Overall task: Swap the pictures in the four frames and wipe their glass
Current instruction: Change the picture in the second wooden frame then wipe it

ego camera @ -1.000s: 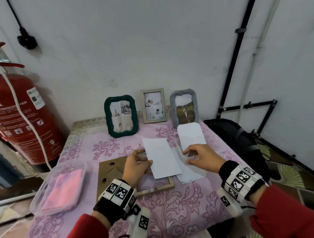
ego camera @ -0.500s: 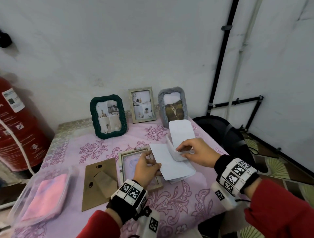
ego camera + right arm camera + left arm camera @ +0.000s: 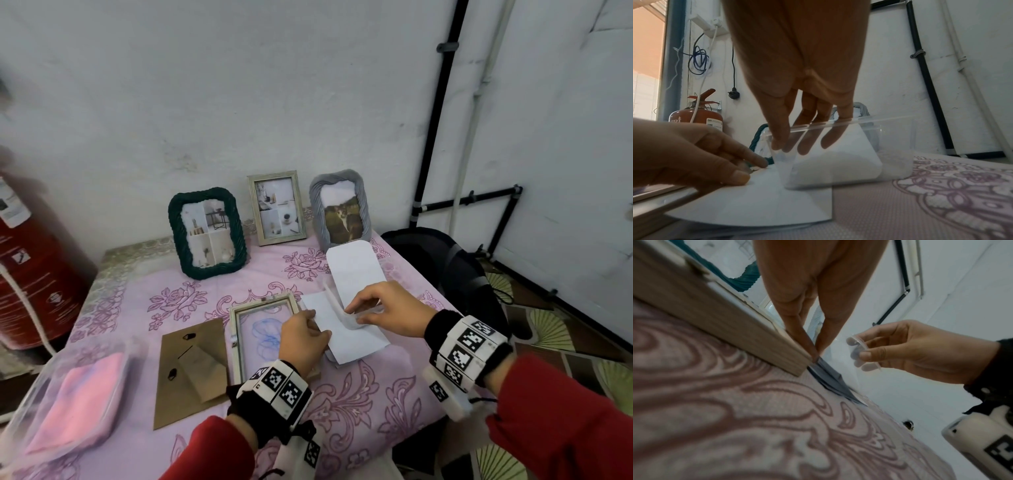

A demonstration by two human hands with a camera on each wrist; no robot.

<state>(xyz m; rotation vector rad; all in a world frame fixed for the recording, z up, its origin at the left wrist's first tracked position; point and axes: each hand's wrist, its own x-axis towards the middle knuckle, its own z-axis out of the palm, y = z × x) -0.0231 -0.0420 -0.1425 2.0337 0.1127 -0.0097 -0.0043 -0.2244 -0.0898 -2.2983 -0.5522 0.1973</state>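
Only the right-wrist view shows the right hand (image 3: 797,97) gripping a clear sleeve (image 3: 849,146).

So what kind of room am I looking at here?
Probably a utility or back room in a home, not a living space: a red fire extinguisher stands beside the table, bare black pipes run down the plain white wall, and a plug cable hangs loose.

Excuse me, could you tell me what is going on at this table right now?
A person is partway through changing the picture in an opened wooden frame lying flat on the table, its cardboard backing set beside it. The left hand pinches a white sheet at the frame's edge, while the right hand lifts a clear plastic sheet off the paper stack. Three other frames stand upright at the back.
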